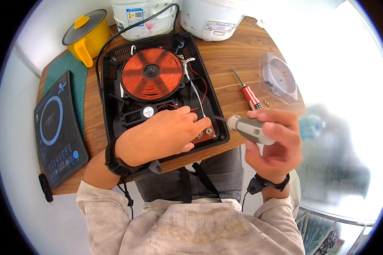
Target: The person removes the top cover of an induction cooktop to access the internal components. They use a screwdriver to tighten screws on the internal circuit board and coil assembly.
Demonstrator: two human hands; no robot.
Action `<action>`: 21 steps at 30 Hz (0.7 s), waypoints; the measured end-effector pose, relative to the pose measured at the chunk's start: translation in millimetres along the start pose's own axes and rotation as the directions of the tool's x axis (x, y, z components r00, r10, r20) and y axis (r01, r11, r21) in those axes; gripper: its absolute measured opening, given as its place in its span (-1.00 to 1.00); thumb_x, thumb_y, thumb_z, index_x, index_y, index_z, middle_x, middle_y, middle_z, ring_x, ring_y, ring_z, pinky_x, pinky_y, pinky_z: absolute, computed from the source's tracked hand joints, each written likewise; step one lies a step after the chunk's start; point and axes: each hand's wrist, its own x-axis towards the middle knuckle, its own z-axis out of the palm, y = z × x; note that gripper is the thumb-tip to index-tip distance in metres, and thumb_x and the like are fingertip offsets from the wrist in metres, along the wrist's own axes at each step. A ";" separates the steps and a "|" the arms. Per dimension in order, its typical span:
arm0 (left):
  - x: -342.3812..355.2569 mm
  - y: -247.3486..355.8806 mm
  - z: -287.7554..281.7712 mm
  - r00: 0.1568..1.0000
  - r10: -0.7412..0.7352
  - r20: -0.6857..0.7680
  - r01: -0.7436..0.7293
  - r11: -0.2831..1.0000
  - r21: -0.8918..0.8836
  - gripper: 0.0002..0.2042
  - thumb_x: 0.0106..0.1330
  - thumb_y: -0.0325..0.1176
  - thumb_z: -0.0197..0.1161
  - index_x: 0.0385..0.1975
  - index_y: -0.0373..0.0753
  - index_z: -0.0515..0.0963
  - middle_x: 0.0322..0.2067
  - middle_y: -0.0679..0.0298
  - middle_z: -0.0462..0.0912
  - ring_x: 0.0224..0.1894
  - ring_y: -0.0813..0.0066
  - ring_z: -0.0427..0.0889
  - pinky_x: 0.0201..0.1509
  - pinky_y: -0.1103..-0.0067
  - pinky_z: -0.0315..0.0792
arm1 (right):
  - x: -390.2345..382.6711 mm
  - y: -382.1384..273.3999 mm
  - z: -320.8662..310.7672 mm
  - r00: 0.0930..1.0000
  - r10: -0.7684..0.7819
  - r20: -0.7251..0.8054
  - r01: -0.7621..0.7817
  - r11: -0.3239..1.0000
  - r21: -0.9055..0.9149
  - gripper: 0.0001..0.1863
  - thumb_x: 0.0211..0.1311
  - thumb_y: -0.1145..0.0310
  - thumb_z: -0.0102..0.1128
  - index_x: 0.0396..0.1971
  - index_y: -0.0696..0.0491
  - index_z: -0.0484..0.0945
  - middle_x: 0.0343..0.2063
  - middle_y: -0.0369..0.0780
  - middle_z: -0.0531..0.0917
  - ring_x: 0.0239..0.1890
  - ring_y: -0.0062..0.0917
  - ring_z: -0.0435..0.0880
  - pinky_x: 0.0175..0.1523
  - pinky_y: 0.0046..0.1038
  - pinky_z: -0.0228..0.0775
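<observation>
An opened induction cooker's black base (219,106) lies before me, with a round copper coil (134,76) in its far half. My left hand (161,134) reaches over the base's near part. Its bent fingers grip a small brown circuit board (208,135) at the near right corner, hiding much of it. My right hand (278,142) is closed round a grey and white screwdriver (251,128), held just right of the base. The blurred thin shaft points left towards the board. White, red and black wires (206,87) run from beside the coil to the board.
A red-and-white-handled screwdriver (250,95) lies right of the base near several small screws (267,103). Beyond is a clear plastic piece (278,76). The black glass top panel (59,127) leans at left. A yellow pot (87,38) and two white appliances (144,19) stand behind.
</observation>
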 end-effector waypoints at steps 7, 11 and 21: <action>0.8 0.1 -0.7 1.000 0.019 0.003 -0.019 1.000 0.018 -0.49 0.24 -0.31 0.44 0.18 -0.16 0.44 -0.24 0.20 0.58 -0.06 0.20 0.61 -0.09 0.36 0.60 | -10.8 -7.7 -24.0 0.988 0.063 -0.140 -0.073 0.995 -0.070 -0.43 0.03 0.67 0.24 0.15 0.22 0.50 -0.04 0.02 0.58 -0.09 -0.26 0.74 -0.04 -0.35 0.65; 2.6 1.4 0.1 1.000 -0.002 0.030 0.002 1.000 0.007 -0.46 0.25 -0.31 0.44 0.24 -0.11 0.44 -0.23 0.22 0.58 -0.07 0.22 0.61 -0.10 0.37 0.61 | -25.2 -0.9 -27.7 0.943 0.180 -0.279 -0.186 0.982 0.005 -0.49 0.18 0.56 0.18 0.17 0.26 0.46 -0.02 -0.02 0.52 -0.06 -0.27 0.69 0.07 -0.21 0.65; 3.6 1.5 5.2 1.000 0.025 0.009 -0.025 0.999 0.045 -0.35 0.21 -0.35 0.43 0.36 0.13 0.44 -0.20 0.25 0.57 -0.13 0.26 0.55 -0.13 0.42 0.63 | -55.4 13.1 -39.2 0.887 0.327 -0.327 -0.266 0.939 0.218 -0.58 0.20 0.53 0.20 0.09 0.24 0.45 -0.05 -0.08 0.45 -0.03 -0.28 0.67 0.17 -0.14 0.62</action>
